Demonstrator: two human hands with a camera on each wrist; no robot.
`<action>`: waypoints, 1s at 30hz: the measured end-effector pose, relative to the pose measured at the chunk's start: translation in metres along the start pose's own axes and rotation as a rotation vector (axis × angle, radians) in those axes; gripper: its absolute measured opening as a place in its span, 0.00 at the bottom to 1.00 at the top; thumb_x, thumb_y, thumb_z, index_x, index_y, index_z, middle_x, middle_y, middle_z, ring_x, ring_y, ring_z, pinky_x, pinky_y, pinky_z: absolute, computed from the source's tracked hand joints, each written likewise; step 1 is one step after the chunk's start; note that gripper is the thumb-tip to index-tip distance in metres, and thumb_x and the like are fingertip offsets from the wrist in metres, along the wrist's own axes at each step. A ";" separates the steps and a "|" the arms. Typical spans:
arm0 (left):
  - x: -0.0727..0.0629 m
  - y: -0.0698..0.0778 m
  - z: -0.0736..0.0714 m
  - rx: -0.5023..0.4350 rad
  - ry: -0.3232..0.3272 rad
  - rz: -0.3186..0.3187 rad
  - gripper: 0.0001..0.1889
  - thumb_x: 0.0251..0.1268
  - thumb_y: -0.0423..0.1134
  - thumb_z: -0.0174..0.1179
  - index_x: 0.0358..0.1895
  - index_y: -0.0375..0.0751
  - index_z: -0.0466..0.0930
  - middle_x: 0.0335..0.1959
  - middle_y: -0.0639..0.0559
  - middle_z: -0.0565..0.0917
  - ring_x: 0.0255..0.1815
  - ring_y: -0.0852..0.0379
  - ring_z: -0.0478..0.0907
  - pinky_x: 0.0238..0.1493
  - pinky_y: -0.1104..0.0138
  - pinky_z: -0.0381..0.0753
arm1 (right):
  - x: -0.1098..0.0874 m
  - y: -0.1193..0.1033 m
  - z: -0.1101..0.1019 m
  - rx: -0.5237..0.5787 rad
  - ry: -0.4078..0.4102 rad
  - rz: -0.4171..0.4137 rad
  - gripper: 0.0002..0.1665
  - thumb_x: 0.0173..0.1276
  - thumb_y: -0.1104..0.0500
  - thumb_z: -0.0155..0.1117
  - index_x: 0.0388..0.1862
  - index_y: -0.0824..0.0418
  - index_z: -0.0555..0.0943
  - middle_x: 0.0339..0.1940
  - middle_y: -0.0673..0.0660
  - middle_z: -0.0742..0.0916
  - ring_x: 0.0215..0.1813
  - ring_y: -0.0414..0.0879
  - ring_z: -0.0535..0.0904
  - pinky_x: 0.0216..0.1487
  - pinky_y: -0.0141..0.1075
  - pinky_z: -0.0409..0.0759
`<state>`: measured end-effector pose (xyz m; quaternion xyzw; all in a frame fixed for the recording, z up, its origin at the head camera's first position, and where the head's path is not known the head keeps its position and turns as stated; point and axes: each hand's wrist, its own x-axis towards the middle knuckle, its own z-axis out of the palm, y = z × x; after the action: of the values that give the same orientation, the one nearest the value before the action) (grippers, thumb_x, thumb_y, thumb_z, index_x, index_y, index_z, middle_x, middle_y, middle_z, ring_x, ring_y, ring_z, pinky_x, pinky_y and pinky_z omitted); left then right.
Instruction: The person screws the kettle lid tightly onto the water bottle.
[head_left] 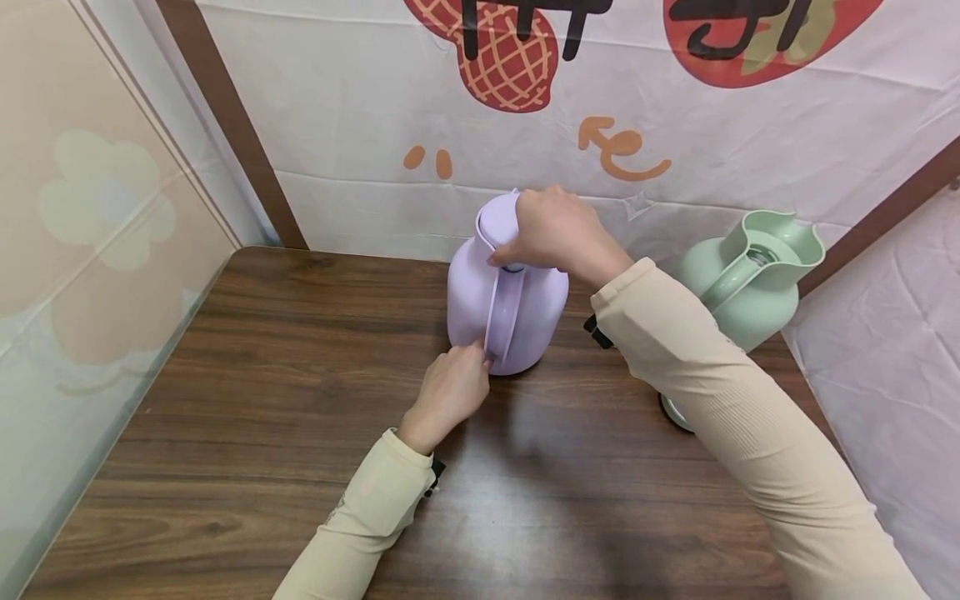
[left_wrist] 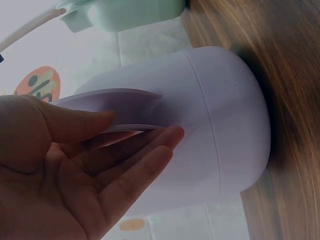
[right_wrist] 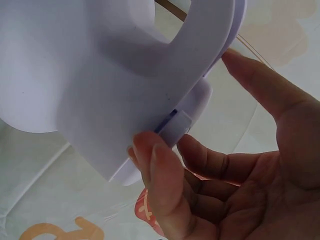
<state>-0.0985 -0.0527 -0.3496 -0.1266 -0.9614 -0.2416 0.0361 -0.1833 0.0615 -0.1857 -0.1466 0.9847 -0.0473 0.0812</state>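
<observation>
A lilac vacuum jug (head_left: 465, 292) stands upright on the wooden table near the back wall, its handle facing me. My left hand (head_left: 450, 387) pinches the lower part of the handle (left_wrist: 145, 127); in the left wrist view the thumb lies against the handle's edge, with fingers behind it. Across the jug's top, my right hand (head_left: 558, 233) holds the lid (head_left: 497, 218) with curled fingers. The right wrist view shows those fingertips at the lid's rim and one digit touching the upper handle (right_wrist: 215, 45). My right hand hides part of the lid.
A green jug (head_left: 757, 308) stands to the right, its spouted top uncovered. My right sleeve (head_left: 697, 375) covers its lower part. A pale curved edge (head_left: 675, 412) shows below that sleeve. Printed cloth walls (head_left: 360, 125) border the brown table (head_left: 300, 350) at the back and sides.
</observation>
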 end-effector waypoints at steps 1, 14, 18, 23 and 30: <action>0.000 0.000 0.000 0.000 0.000 -0.001 0.05 0.59 0.31 0.56 0.29 0.33 0.75 0.26 0.38 0.81 0.27 0.39 0.79 0.27 0.51 0.75 | 0.000 0.000 0.000 -0.003 -0.001 0.000 0.27 0.50 0.40 0.68 0.35 0.63 0.77 0.34 0.56 0.79 0.39 0.53 0.74 0.39 0.46 0.74; 0.000 0.000 -0.001 -0.008 0.002 0.005 0.05 0.59 0.31 0.56 0.29 0.32 0.75 0.26 0.37 0.81 0.27 0.38 0.79 0.26 0.51 0.75 | 0.002 -0.001 0.001 -0.013 0.005 0.003 0.22 0.50 0.45 0.65 0.34 0.61 0.75 0.33 0.56 0.79 0.37 0.52 0.75 0.36 0.45 0.73; 0.000 -0.001 -0.001 -0.008 0.008 0.004 0.04 0.59 0.31 0.56 0.29 0.33 0.75 0.26 0.36 0.81 0.27 0.38 0.79 0.26 0.50 0.74 | 0.002 -0.001 0.001 -0.002 0.008 0.011 0.22 0.50 0.46 0.64 0.35 0.61 0.74 0.34 0.56 0.79 0.37 0.52 0.74 0.36 0.44 0.72; -0.001 -0.001 -0.001 -0.009 0.014 0.008 0.05 0.59 0.31 0.56 0.29 0.33 0.75 0.26 0.37 0.81 0.26 0.38 0.79 0.26 0.51 0.74 | 0.002 -0.001 0.002 0.001 0.010 0.032 0.22 0.50 0.46 0.64 0.35 0.60 0.74 0.34 0.56 0.78 0.38 0.52 0.74 0.36 0.45 0.72; -0.001 0.000 -0.001 -0.013 0.017 0.013 0.06 0.60 0.31 0.55 0.27 0.33 0.75 0.24 0.37 0.81 0.26 0.38 0.79 0.25 0.51 0.74 | 0.003 -0.003 0.004 -0.002 0.011 0.063 0.24 0.51 0.45 0.64 0.38 0.61 0.74 0.35 0.56 0.78 0.39 0.51 0.73 0.38 0.45 0.73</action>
<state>-0.0977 -0.0537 -0.3491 -0.1310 -0.9586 -0.2489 0.0452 -0.1844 0.0575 -0.1894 -0.1154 0.9893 -0.0447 0.0770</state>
